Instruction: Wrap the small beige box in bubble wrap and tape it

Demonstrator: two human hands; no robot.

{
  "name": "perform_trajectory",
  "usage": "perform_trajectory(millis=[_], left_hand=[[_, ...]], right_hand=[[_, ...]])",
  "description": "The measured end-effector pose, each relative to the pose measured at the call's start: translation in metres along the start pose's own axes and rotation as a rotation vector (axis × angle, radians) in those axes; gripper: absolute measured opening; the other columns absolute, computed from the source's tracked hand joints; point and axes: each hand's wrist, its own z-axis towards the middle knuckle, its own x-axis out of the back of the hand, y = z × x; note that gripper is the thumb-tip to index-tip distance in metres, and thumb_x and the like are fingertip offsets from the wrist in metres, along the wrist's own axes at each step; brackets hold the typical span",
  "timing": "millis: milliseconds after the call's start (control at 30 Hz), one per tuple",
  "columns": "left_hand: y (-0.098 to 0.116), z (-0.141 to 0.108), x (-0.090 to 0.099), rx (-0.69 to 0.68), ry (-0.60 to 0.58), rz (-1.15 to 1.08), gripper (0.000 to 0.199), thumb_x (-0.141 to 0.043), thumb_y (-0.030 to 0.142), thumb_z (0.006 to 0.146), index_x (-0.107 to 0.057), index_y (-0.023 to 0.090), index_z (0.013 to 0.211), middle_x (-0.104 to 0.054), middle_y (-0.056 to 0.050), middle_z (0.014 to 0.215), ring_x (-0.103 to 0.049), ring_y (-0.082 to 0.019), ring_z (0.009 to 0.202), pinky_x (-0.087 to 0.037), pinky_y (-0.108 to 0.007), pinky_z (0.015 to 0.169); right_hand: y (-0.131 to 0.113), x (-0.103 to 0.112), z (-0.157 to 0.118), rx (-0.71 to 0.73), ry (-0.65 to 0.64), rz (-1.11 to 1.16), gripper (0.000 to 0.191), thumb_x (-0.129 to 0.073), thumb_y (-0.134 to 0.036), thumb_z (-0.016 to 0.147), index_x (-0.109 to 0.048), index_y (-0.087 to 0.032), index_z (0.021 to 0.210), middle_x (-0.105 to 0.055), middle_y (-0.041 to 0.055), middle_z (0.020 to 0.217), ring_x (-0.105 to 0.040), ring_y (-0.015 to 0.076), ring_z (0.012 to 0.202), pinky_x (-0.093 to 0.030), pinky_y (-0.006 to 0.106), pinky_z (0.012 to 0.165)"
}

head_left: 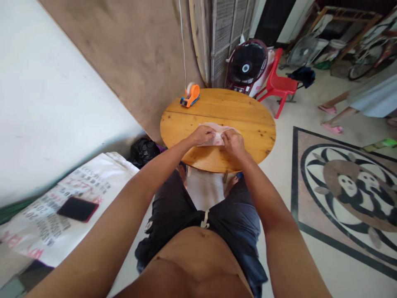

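A pale pinkish, translucent piece of plastic wrap, perhaps a bag (217, 140), is stretched between my two hands over the round wooden table (254, 142). My left hand (202, 135) grips its left part with fingers closed. On the other side my right hand (233, 142) pinches it, knuckles turned up. Something whitish shows in the middle of the plastic between the hands, too small to name. Toward the table's far left edge stands an orange tape dispenser (192, 94), apart from both hands.
Behind the table are a dark fan (248, 62) and a red chair (281, 85). A phone (78, 209) lies on a printed white sack (105, 178) at left, near a black plastic bag (143, 152). A person in pink slippers (331, 128) is at the right.
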Motion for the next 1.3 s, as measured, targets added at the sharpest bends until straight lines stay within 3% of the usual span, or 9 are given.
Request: perform_trajectory(millis=[167, 667, 833, 1033, 1167, 1300], left_hand=[[-0.007, 0.004, -0.009, 0.106, 0.046, -0.081, 0.020, -0.061, 0.022, 0.080, -0.079, 0.017, 0.088, -0.078, -0.002, 0.086, -0.068, -0.017, 0.080, -0.056, -0.030, 0.081], [0.001, 0.008, -0.014, 0.127, 0.133, -0.089, 0.021, -0.056, 0.011, 0.072, -0.074, 0.015, 0.081, -0.073, -0.003, 0.080, -0.063, -0.015, 0.075, -0.054, -0.028, 0.076], [0.006, 0.002, -0.011, 0.031, 0.159, 0.141, 0.034, -0.049, 0.006, 0.077, -0.073, 0.016, 0.098, -0.076, -0.008, 0.101, -0.068, -0.019, 0.096, -0.055, -0.035, 0.092], [0.042, -0.037, -0.024, -0.287, 0.101, 0.511, 0.042, -0.049, 0.022, 0.093, -0.065, 0.013, 0.130, -0.062, -0.020, 0.143, -0.054, -0.034, 0.138, -0.040, -0.054, 0.118], [0.054, -0.055, -0.045, -0.271, 0.030, 0.557, 0.053, -0.049, 0.030, 0.095, -0.055, 0.008, 0.144, -0.050, -0.025, 0.155, -0.043, -0.038, 0.149, -0.032, -0.059, 0.122], [0.049, -0.054, -0.050, -0.210, 0.003, 0.545, 0.064, -0.051, 0.031, 0.094, -0.044, 0.002, 0.150, -0.046, -0.029, 0.156, -0.040, -0.040, 0.150, -0.032, -0.057, 0.122]], right_hand=[[0.005, 0.001, 0.013, -0.019, -0.024, 0.075, 0.024, -0.051, -0.027, 0.096, -0.072, -0.018, 0.094, -0.074, 0.0124, 0.099, -0.062, 0.0236, 0.092, -0.046, 0.034, 0.088], [0.007, -0.003, 0.036, -0.164, -0.075, 0.214, 0.018, -0.061, -0.019, 0.082, -0.078, -0.019, 0.086, -0.078, 0.0061, 0.091, -0.068, 0.0211, 0.090, -0.051, 0.034, 0.091], [0.004, -0.005, 0.036, -0.196, -0.060, 0.219, 0.019, -0.060, -0.018, 0.081, -0.079, -0.019, 0.085, -0.078, 0.0069, 0.093, -0.069, 0.0214, 0.091, -0.052, 0.034, 0.092], [0.002, -0.008, 0.036, -0.243, -0.054, 0.240, 0.018, -0.061, -0.017, 0.080, -0.078, -0.019, 0.084, -0.078, 0.0058, 0.091, -0.068, 0.0205, 0.088, -0.052, 0.034, 0.091], [0.002, -0.008, 0.037, -0.293, -0.060, 0.258, 0.018, -0.060, -0.015, 0.079, -0.078, -0.019, 0.082, -0.077, 0.0044, 0.087, -0.068, 0.0195, 0.085, -0.053, 0.033, 0.088], [0.004, -0.005, 0.038, -0.294, -0.071, 0.247, 0.017, -0.063, -0.018, 0.080, -0.079, -0.018, 0.087, -0.079, 0.0088, 0.096, -0.070, 0.0216, 0.092, -0.053, 0.036, 0.094]])
